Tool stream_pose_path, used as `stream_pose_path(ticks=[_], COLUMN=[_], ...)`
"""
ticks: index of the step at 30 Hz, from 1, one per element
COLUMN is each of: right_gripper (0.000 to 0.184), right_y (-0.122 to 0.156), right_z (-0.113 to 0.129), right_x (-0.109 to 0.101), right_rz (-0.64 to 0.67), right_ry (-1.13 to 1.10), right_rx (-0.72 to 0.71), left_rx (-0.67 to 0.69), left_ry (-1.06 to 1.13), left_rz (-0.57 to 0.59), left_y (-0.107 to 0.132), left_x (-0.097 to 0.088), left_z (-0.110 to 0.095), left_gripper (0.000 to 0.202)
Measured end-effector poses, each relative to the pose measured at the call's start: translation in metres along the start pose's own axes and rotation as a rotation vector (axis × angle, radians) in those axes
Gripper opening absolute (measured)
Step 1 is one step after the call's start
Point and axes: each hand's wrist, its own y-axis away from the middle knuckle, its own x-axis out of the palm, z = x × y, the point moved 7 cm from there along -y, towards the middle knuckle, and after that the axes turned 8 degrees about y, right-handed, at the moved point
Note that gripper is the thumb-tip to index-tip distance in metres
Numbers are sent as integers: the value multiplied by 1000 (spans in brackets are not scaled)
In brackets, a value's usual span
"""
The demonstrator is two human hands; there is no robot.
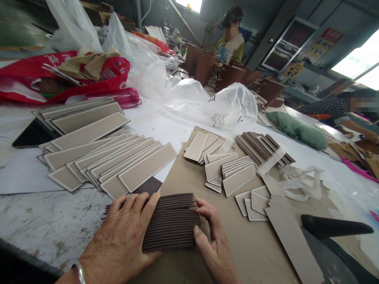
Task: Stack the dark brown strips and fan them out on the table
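While the red plastic bag (59,75) lies slumped at the far left of the bench (44,221), long pale strips (100,157) spread out in overlapping fans just in front of it, cream faces up. Nearer to me, my left hand (124,236) lies flat and open, palm down, fingers spread across the left part of a stack of dark brown strips (173,223). That stack sits right at the near edge of the bench, partly on a sheet of brown cardboard (237,244), its ribbed edges fanned a little toward the top. My right hand (211,240) meets the stack from the other side, loosely curled, thumb and fingertips touching its right end without closing around it. Beyond my right hand, short pale pieces (227,169) lie in small heaps on the cardboard, and a bundle of dark strips (263,148) rests just past them, banded with a pale strip. Clear plastic bags (213,106) billow behind these heaps. A long pale strip (293,240) runs along the right, with a dark handle-like shape (334,228) beside it. Farther right, a green cushion (299,130) lies on the bench near another person's sleeve (325,108). A second person (232,39) sits at the back.
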Motion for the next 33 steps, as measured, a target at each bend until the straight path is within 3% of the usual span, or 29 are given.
stream_pose_path(ticks=[9,14,19,33], right_gripper=[22,34,44,38], right_y=[-5,-2,-7,-12], right_z=[0,-7,3,1], right_x=[2,4,5,6], right_rz=[24,70,123,101], right_ry=[-19,-19,63,30], right_rx=[-5,77,-21,-24], left_rx=[-16,-17,-51,-187], left_ry=[0,17,28,73], left_rz=[18,20,37,193], left_y=[0,-1,1,-3], left_x=[4,4,5,5], left_z=[2,3,5,7], left_gripper=[79,79,80,84])
